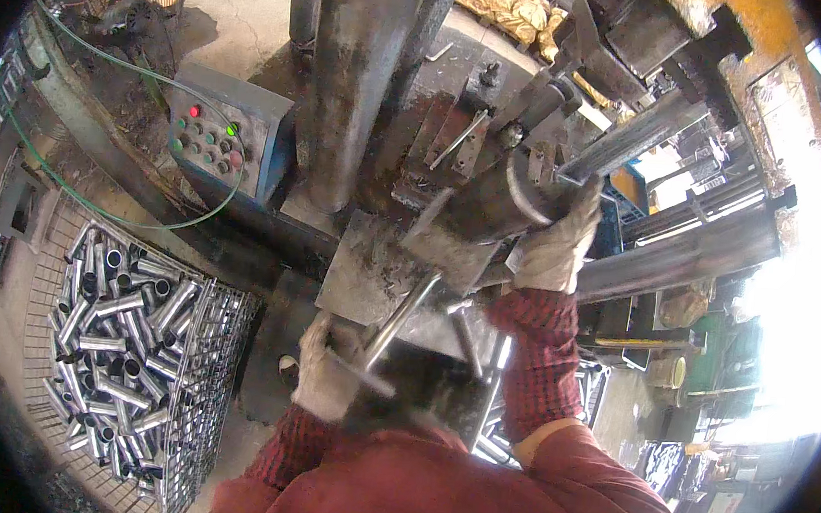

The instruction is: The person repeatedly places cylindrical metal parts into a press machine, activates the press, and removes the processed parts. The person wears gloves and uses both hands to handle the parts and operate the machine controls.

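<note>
My left hand (326,377), in a whitish work glove, is closed round a short metal bar or tube (363,374), blurred by motion, at the near edge of the machine table. Just beyond it a shiny metal tube (401,321) slants up toward a square steel plate (450,250). Another short tube or bar (465,338) lies to its right. My gloved right hand (561,241) is raised beside a large dark steel cylinder (497,203) of the machine. Its fingers look curled at the cylinder's right side; what they grip is hidden.
A wire basket (213,376) full of cut metal tubes (123,359) stands at the left. Behind it is a control box (232,136) with coloured buttons and a green hose (96,208). A thick steel column (351,88) rises ahead; heavy round bars (681,254) extend right.
</note>
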Demonstrator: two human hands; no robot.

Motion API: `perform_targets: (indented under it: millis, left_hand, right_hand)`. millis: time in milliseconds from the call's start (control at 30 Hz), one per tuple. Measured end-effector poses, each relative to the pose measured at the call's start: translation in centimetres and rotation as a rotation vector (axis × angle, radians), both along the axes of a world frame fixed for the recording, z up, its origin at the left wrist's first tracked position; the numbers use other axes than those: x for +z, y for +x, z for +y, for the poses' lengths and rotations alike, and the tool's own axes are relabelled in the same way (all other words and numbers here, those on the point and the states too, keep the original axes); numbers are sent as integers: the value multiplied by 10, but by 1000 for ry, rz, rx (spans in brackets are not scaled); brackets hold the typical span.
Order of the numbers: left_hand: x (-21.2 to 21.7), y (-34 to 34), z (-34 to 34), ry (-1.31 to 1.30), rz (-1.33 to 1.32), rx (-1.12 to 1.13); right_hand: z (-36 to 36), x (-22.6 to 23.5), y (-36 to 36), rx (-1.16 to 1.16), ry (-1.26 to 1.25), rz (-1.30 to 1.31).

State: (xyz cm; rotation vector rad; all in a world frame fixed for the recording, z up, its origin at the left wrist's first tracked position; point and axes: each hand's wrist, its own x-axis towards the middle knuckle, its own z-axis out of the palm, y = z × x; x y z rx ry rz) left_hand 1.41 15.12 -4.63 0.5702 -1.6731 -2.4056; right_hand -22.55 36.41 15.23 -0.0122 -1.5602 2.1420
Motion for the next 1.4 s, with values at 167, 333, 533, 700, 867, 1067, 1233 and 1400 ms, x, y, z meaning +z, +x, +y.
perform_targets:
  millis: [167, 333, 533, 700, 867, 1067, 1233, 1400]
  left_hand:
    - [-8, -90, 25, 239, -56, 130]
    - [3, -114, 24, 609, -302, 150]
    - [34, -86, 53, 339, -104, 176]
    - [51, -66, 92, 205, -328, 120]
    - [33, -58, 112, 41, -191, 103]
    - [-8, -76, 117, -885, 32, 107]
    - [1, -82, 108, -920, -43, -209]
    - [53, -98, 80, -258, -192, -92]
  right_hand:
    - [28, 19, -49, -126, 136, -121]
    - [34, -11, -80, -115, 170, -162]
    - [52, -25, -97, 68, -83, 14]
    - [79, -30, -126, 62, -34, -194]
    - [91, -38, -146, 150, -183, -134]
    - [87, -12, -144, 11, 308, -228]
    - [63, 18, -37, -368, 888, -68]
    - [28, -19, 132, 457, 1782, -193]
